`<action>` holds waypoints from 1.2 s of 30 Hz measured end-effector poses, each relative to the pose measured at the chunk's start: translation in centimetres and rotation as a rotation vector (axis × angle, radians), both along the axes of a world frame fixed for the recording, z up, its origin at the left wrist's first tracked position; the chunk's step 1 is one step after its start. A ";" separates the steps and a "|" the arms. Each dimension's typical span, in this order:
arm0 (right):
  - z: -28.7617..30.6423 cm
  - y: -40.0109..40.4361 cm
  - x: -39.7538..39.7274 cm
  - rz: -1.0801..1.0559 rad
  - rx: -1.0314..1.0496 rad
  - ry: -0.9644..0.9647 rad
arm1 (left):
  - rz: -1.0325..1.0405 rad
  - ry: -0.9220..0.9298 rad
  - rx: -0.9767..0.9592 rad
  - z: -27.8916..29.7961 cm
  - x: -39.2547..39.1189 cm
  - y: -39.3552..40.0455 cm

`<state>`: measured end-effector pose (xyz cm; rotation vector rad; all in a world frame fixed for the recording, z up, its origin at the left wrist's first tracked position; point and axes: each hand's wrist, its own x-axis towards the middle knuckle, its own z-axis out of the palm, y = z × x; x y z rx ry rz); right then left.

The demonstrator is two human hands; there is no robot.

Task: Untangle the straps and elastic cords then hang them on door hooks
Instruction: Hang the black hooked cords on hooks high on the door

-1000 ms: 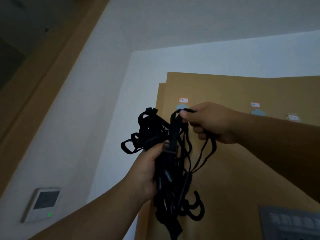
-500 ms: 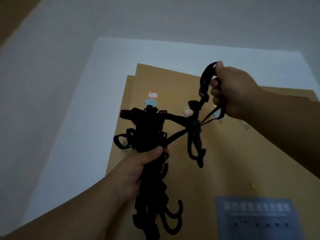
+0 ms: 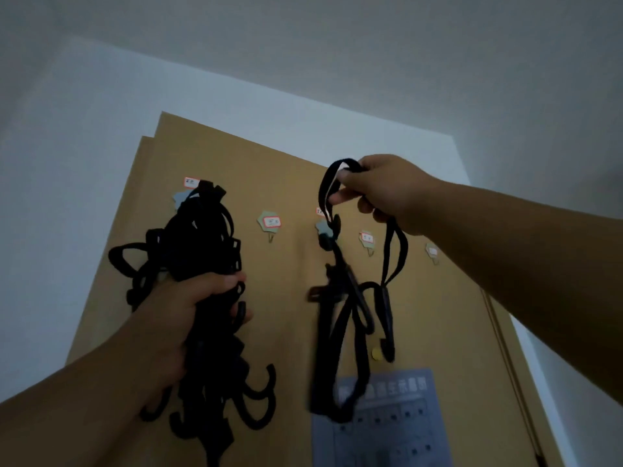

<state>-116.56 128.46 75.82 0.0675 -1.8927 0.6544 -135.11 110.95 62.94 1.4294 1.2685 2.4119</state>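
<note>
My left hand (image 3: 183,308) grips a tangled bundle of black straps and elastic cords (image 3: 202,251); its loops stick out above the fist and its black end hooks (image 3: 259,396) dangle below. My right hand (image 3: 377,190) holds one black strap (image 3: 344,318) by its top loop, apart from the bundle, hanging free in front of the brown door (image 3: 269,156). A row of small labelled door hooks runs across the door: one (image 3: 269,224) between my hands, one (image 3: 367,241) by the strap, one (image 3: 432,252) under my right forearm.
A grey printed notice (image 3: 387,423) is stuck low on the door behind the strap's lower end. White wall (image 3: 67,163) lies left of the door, ceiling above. The door's right edge and frame (image 3: 505,348) run under my right arm.
The strap in my right hand has come away from the bundle and now hangs alone to the right. My left hand has kept the bundle. The view has tilted upward.
</note>
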 end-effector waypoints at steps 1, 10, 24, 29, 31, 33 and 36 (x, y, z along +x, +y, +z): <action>0.0 0.2 0.1 -0.134 0.015 -0.047 | -0.006 0.013 0.005 0.2 0.5 0.2; -0.6 2.2 1.6 -0.329 -0.122 -0.483 | 0.035 0.054 -0.078 0.9 1.9 1.3; -0.8 5.5 4.4 0.256 -0.340 -0.279 | 0.051 -0.041 -0.009 0.2 1.1 5.9; -1.3 5.6 4.9 0.348 -0.327 -0.314 | 0.152 -0.226 0.247 1.4 1.1 8.3; -1.6 5.6 4.8 0.285 -0.314 -0.305 | 0.047 -0.218 0.220 1.9 1.4 8.5; -1.7 5.7 4.5 0.223 -0.313 -0.278 | -0.047 -0.155 0.123 2.0 1.7 8.6; -1.6 6.0 4.3 0.116 -0.313 -0.249 | -0.072 -0.063 0.040 1.6 1.0 8.4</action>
